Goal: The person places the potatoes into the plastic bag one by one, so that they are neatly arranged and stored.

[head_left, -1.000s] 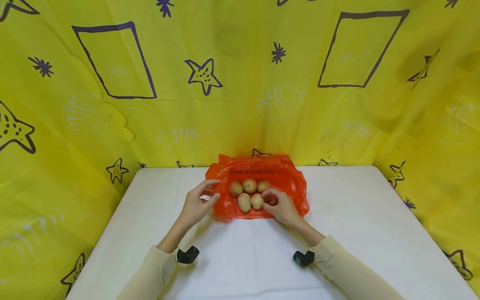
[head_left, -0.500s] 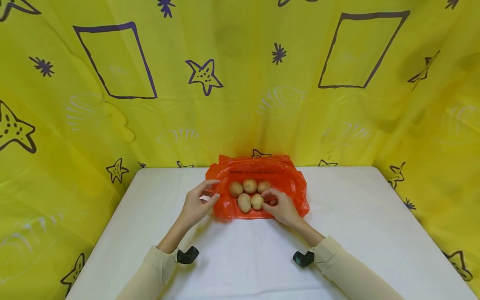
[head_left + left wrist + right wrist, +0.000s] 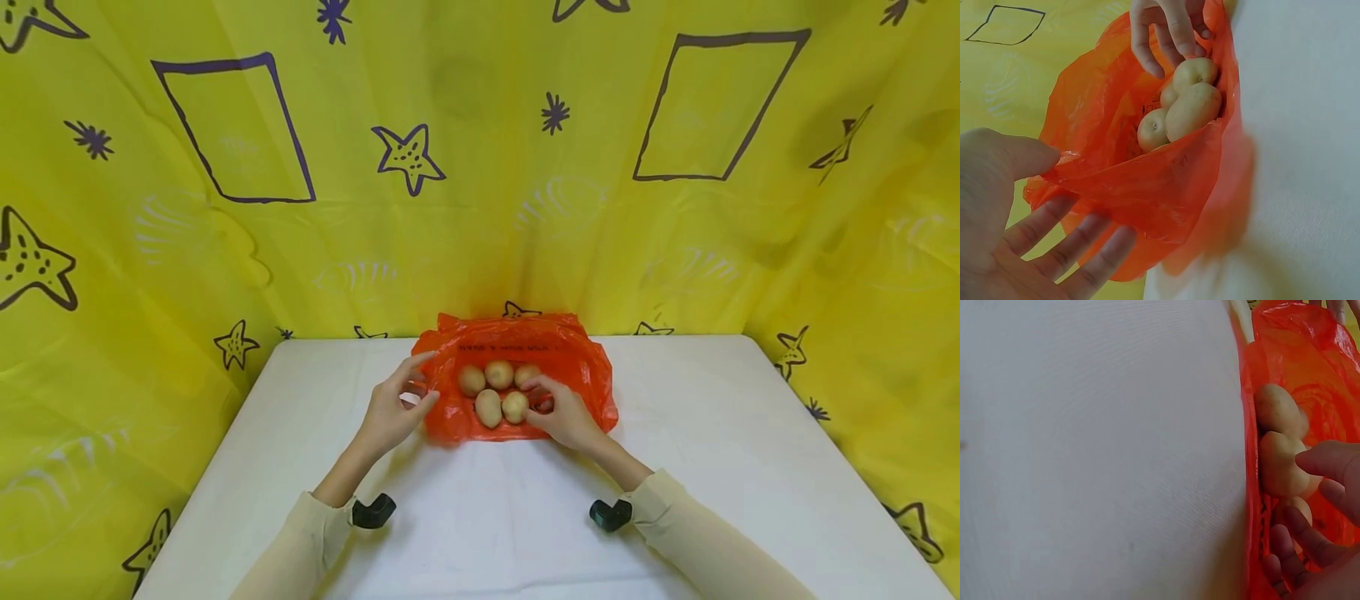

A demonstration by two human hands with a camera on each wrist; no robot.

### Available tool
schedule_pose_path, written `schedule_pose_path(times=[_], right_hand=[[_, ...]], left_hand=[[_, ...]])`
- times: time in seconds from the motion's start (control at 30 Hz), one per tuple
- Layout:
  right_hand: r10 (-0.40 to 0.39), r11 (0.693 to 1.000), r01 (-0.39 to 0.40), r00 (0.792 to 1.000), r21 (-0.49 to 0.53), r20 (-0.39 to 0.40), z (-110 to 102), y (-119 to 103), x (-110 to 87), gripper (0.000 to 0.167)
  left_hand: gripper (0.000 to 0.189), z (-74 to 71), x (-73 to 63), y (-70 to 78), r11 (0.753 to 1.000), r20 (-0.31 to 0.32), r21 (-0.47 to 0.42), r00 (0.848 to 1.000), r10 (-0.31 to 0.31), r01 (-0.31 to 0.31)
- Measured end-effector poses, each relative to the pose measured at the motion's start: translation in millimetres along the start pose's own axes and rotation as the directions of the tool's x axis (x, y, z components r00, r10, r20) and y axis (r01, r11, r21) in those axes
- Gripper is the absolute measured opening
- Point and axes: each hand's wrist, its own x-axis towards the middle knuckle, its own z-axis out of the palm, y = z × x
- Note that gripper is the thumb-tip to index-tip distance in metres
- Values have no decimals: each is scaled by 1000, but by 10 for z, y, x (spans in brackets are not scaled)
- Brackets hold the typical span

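Several brown potatoes (image 3: 488, 408) lie in an opened red plastic bag (image 3: 592, 367) on the white table. My left hand (image 3: 393, 408) is at the bag's left side. In the left wrist view its thumb (image 3: 1038, 157) touches the red plastic, and the straight fingers (image 3: 1088, 234) are spread apart from it. At the front right potato (image 3: 515, 407) is my right hand (image 3: 566, 414), its fingers loosely bent and the thumb apart from them. The right thumb (image 3: 1322, 457) overlaps that potato in the right wrist view; whether it touches is unclear.
The white table (image 3: 480, 508) extends around the bag on both sides and in front. A yellow curtain (image 3: 480, 233) with star and fish drawings hangs behind and along the sides. Each sleeve cuff has a black device (image 3: 373, 511) at the wrist.
The left index finger has lifted slightly, widening its gap from the thumb. The head view has tilted a little. The potatoes and the right hand stay almost in place.
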Motion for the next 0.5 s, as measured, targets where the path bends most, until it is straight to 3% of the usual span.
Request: schedule_pose_path(times=[0.5], right_hand=[[-109, 992, 113, 992, -56, 70, -160, -165, 6, 58]], left_hand=[[89, -30, -5, 6, 995, 40, 101, 999, -25, 21]])
